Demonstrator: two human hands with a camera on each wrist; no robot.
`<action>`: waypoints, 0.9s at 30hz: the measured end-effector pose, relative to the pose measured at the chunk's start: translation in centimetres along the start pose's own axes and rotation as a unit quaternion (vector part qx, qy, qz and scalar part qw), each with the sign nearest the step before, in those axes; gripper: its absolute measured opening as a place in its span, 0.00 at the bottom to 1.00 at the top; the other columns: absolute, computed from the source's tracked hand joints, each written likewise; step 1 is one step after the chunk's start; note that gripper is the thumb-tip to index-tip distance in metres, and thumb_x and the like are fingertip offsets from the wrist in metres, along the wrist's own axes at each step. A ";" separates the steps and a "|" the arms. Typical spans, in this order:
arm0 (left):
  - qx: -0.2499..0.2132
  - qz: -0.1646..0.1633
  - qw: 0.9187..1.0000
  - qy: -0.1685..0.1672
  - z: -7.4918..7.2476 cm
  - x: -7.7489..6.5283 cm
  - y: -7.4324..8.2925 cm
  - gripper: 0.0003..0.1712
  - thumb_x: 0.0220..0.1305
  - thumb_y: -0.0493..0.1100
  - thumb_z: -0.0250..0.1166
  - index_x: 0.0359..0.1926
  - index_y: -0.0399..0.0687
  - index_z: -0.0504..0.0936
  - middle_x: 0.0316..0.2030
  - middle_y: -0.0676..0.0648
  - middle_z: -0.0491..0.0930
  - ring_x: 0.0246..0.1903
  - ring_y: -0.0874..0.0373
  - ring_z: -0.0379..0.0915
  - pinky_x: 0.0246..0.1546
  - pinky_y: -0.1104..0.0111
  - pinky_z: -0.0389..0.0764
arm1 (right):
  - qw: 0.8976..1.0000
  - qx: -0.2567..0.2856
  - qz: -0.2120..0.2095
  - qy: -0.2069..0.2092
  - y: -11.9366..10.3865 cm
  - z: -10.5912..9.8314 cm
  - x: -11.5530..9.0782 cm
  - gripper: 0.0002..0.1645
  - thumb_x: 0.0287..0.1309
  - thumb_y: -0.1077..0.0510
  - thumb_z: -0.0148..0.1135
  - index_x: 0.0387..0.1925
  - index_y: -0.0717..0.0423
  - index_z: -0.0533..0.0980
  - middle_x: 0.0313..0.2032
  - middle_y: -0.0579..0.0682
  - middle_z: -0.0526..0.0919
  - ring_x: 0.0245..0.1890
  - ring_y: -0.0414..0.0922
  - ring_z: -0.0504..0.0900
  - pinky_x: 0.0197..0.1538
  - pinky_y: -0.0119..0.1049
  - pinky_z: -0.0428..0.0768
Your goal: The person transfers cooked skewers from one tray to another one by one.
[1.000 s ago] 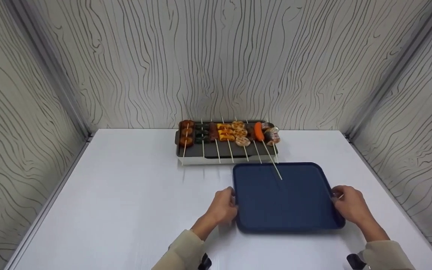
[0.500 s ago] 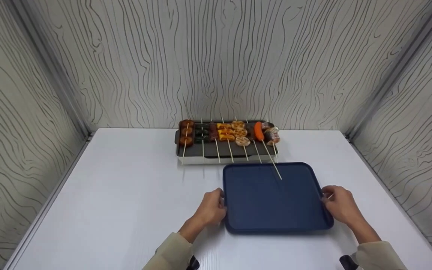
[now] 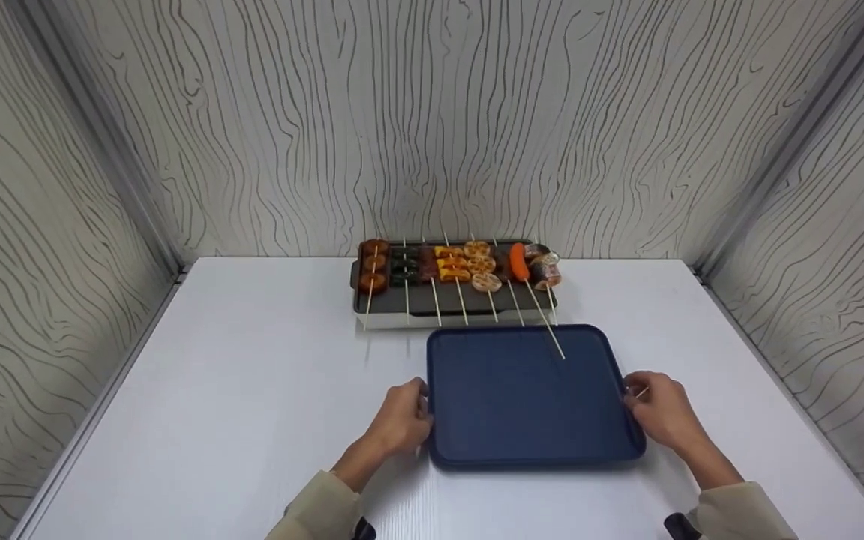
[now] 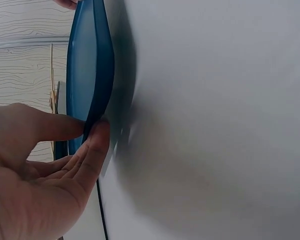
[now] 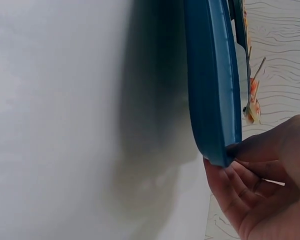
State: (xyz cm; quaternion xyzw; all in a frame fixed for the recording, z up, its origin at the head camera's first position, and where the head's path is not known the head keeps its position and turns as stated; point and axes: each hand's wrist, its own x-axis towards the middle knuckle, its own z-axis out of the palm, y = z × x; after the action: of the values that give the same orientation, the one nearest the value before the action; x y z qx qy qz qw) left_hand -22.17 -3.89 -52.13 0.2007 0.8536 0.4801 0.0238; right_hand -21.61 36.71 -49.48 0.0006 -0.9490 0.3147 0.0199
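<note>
A blue rectangular tray (image 3: 526, 405) with a raised rim lies in front of the grill in the head view. My left hand (image 3: 400, 416) pinches its left rim between thumb and fingers. On the opposite side, my right hand (image 3: 663, 411) grips the right rim the same way. In the left wrist view, the thumb presses on top of the tray (image 4: 85, 60) edge and the fingers go underneath. The right wrist view shows the tray (image 5: 210, 85) edge held likewise, with a shadow on the table below it. Nothing lies on the tray; one skewer's stick overlaps its far edge.
Behind the tray stands a rectangular tabletop grill (image 3: 394, 304) bearing several skewers of food. Among them are a sausage skewer (image 3: 519, 262) and lotus root slices (image 3: 486, 282). The white table (image 3: 267, 390) is enclosed by wood-grain patterned walls (image 3: 432, 120).
Both hands have moved left together, carrying the tray with them along the front of the grill. The grill and its skewers have stayed in place.
</note>
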 end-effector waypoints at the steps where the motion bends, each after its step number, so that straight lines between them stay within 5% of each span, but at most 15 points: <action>1: 0.001 -0.002 1.000 0.001 -0.2 -0.1 -0.1 0.14 0.54 0.22 0.61 0.44 0.25 0.77 0.25 0.45 0.77 0.23 0.63 0.67 0.25 0.70 0.72 | 1.000 0.002 -0.001 -0.001 -0.1 0.1 0.1 0.19 0.60 0.71 0.60 0.52 0.79 0.77 0.38 0.61 0.83 0.38 0.52 0.82 0.37 0.42 0.80; 27: 0.007 -0.028 0.999 0.017 -3.6 -2.2 -2.3 0.14 0.54 0.21 0.60 0.44 0.25 0.77 0.25 0.44 0.77 0.24 0.60 0.69 0.24 0.70 0.72 | 0.999 0.049 -0.014 -0.008 -3.2 3.8 0.8 0.19 0.58 0.72 0.60 0.51 0.78 0.78 0.37 0.58 0.84 0.35 0.48 0.83 0.33 0.35 0.80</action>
State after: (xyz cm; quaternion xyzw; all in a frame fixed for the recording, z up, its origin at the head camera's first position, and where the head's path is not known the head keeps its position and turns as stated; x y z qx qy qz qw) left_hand -21.75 -8.72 -52.46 0.1687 0.8626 0.4763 0.0218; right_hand -22.52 31.84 -50.55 0.0170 -0.9323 0.3609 0.0168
